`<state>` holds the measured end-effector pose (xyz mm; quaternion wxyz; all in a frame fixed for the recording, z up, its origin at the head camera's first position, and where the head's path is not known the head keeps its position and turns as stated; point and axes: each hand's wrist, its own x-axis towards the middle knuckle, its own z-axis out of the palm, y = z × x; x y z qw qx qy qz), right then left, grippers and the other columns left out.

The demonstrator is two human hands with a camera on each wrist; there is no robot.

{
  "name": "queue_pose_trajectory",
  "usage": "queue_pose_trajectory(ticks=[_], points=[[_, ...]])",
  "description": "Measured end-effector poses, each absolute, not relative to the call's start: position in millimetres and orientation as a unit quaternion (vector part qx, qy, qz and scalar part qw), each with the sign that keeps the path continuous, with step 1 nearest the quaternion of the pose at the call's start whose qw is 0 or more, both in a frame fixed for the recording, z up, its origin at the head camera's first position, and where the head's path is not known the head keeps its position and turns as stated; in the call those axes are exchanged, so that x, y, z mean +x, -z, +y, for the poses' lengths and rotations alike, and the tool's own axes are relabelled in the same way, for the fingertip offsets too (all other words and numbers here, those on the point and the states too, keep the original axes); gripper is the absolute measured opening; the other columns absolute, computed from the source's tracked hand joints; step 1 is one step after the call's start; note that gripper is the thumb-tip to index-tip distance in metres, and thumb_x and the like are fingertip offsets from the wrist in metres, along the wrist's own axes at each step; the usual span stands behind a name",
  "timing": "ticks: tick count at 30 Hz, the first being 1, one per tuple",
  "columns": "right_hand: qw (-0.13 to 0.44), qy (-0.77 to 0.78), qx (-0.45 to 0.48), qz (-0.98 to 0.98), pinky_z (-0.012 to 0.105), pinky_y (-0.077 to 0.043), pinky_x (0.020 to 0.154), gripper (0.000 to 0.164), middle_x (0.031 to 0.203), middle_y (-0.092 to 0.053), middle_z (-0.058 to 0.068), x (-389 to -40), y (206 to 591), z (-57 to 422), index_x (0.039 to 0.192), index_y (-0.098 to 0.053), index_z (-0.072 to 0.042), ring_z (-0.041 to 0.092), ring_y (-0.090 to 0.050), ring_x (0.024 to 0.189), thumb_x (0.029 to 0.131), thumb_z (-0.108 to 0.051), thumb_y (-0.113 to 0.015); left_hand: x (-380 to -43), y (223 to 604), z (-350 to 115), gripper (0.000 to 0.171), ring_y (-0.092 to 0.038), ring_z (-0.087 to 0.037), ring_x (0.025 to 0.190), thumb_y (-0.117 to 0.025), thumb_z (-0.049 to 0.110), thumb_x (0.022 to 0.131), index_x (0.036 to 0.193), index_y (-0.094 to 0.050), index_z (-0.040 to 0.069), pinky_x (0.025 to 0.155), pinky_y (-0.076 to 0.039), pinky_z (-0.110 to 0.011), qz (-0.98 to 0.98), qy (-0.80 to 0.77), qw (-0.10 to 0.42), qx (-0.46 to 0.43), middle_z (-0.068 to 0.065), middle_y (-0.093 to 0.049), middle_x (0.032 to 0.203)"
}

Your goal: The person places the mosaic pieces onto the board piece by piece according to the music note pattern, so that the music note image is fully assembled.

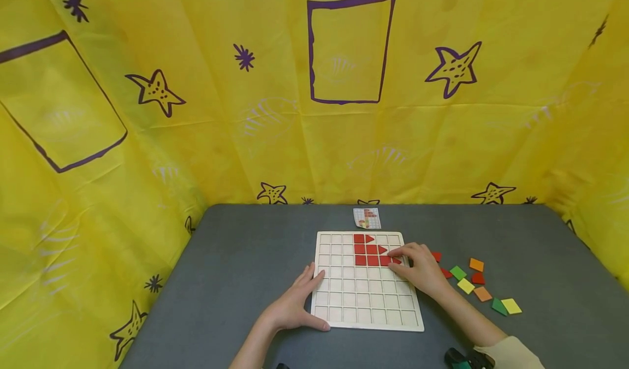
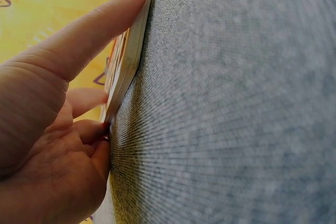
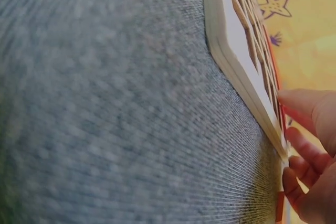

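So, the right hand (image 1: pixel 420 266) pinches a red triangle (image 1: pixel 397 261) between thumb and finger, low in the frame, right of the middle. It sits at the right end of the lowest of three red rows (image 1: pixel 372 260) on the white board (image 1: pixel 371 301). The left hand (image 1: pixel 294 302) is spread wide, touching the board's left side and bottom edge. Loose colored pieces (image 1: pixel 482 293) lie on the grey table (image 1: pixel 231 281) at the lower right. A little card (image 1: pixel 361 215) is just above the board. Yellow cloth (image 1: pixel 196 150) with stars fills the top.
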<state>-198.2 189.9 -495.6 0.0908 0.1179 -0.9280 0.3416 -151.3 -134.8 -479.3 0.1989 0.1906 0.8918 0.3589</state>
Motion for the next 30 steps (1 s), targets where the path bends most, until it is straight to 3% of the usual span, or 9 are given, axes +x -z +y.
queue_pose_trajectory(ticks=[11, 19, 25, 30], points=[[0.111, -0.346, 0.117, -0.924, 0.034, -0.038, 0.071, 0.026, 0.101, -0.066, 0.005, -194.1, 493.0, 201.3, 0.102, -0.073, -0.015, 0.02, -0.048, 0.088, 0.077, -0.021, -0.078, -151.9, 479.2, -134.5, 0.111, -0.003, -0.03, 0.148, -0.086, 0.043, 0.062, 0.151, -0.026, 0.015, 0.11, -0.02, -0.06, 0.891, -0.361, 0.204, 0.185, -0.01, -0.004, 0.161], [0.149, -0.341, 0.085, -0.924, 0.038, -0.04, 0.074, 0.028, 0.102, -0.068, 0.008, -185.2, 489.0, 231.5, 0.105, -0.071, -0.013, 0.024, -0.051, 0.091, 0.079, -0.02, -0.077, -151.1, 477.7, -134.7, 0.111, -0.003, -0.031, 0.148, -0.087, 0.042, 0.062, 0.151, -0.026, 0.014, 0.109, -0.019, -0.061, 0.891, -0.363, 0.202, 0.184, -0.011, -0.004, 0.16], [0.173, -0.338, 0.078, -0.922, 0.028, -0.035, 0.072, 0.024, 0.095, -0.07, 0.005, -178.0, 490.4, 252.7, 0.1, -0.073, -0.012, 0.021, -0.05, 0.087, 0.078, -0.019, -0.078, -151.1, 478.3, -135.6, 0.112, -0.002, -0.031, 0.147, -0.087, 0.042, 0.062, 0.151, -0.026, 0.014, 0.109, -0.019, -0.061, 0.89, -0.366, 0.2, 0.185, -0.011, -0.004, 0.16], [0.17, -0.33, 0.075, -0.926, 0.031, -0.032, 0.071, 0.023, 0.093, -0.073, 0.004, -174.1, 490.8, 260.0, 0.097, -0.074, -0.014, 0.021, -0.051, 0.082, 0.075, -0.017, -0.079, -151.2, 478.5, -135.4, 0.112, -0.003, -0.031, 0.148, -0.087, 0.043, 0.062, 0.151, -0.026, 0.014, 0.109, -0.019, -0.061, 0.891, -0.362, 0.199, 0.185, -0.01, -0.005, 0.16]])
